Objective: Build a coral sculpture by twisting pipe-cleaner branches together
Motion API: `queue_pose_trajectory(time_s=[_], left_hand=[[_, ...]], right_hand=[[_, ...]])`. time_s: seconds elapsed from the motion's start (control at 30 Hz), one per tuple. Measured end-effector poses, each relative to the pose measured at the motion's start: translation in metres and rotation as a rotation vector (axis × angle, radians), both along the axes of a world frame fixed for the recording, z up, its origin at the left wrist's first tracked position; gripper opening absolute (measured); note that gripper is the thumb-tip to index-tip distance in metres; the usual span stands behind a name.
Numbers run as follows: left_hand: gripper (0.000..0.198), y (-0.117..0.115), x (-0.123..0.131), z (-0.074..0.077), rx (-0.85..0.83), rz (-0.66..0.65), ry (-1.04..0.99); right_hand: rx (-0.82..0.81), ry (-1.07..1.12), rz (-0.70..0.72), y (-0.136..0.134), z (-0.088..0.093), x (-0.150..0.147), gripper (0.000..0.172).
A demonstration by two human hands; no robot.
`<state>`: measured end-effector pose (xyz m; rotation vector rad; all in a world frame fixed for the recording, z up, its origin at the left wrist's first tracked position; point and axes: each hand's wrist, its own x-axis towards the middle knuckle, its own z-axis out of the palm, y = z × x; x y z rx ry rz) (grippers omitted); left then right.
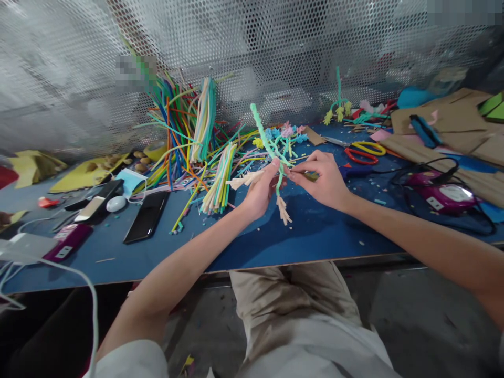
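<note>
My left hand (262, 190) is closed around a pipe-cleaner figure (271, 152): a green fuzzy stem rising up, with cream tufted ends sticking out left and down. My right hand (321, 176) pinches the same figure from the right, at the point where the stems cross. Both hands hover just above the blue tabletop (315, 231). Small pink, blue and yellow pipe-cleaner flowers (285, 132) lie just behind the hands.
A heap of coloured pipe cleaners (197, 142) lies at the back left. Two phones (146, 216), a mask and a white mouse sit left. Red and yellow scissors (364, 151), a glue gun (444, 195) with cable and cardboard sheets (452, 131) lie right. Perforated metal wall behind.
</note>
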<state>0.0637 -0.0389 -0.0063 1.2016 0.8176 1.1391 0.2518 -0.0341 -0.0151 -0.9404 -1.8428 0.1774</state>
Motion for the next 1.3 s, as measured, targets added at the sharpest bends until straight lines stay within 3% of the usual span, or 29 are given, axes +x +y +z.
queue_pose_trajectory(time_s=[0.27,0.57,0.67,0.9,1.13,1.2,1.3], left_hand=[[0.069,-0.009,0.0,0.015,0.048,-0.043,0.046],[0.036,-0.008,-0.004,0.009,0.107,-0.097,-0.042],[0.04,-0.008,-0.005,0.007,0.109,-0.142,-0.04],[0.036,-0.006,-0.004,-0.001,0.141,-0.104,0.009],[0.034,0.0,-0.009,-0.003,0.112,-0.197,0.001],[0.032,0.003,-0.01,-0.004,0.126,-0.156,-0.053],[0.023,0.006,-0.011,-0.007,0.242,0.018,-0.022]], right_hand=[[0.123,-0.075,-0.019,-0.007,0.002,-0.002,0.015],[0.159,-0.051,-0.074,-0.008,0.0,-0.001,0.019],[0.167,-0.021,-0.098,-0.006,0.001,0.001,0.017],[0.166,0.035,-0.116,-0.006,0.005,0.004,0.017],[0.214,0.032,-0.12,0.002,0.006,0.011,0.021],[0.236,-0.006,-0.116,0.003,0.008,0.014,0.023],[0.261,-0.073,-0.141,0.001,0.011,0.016,0.025]])
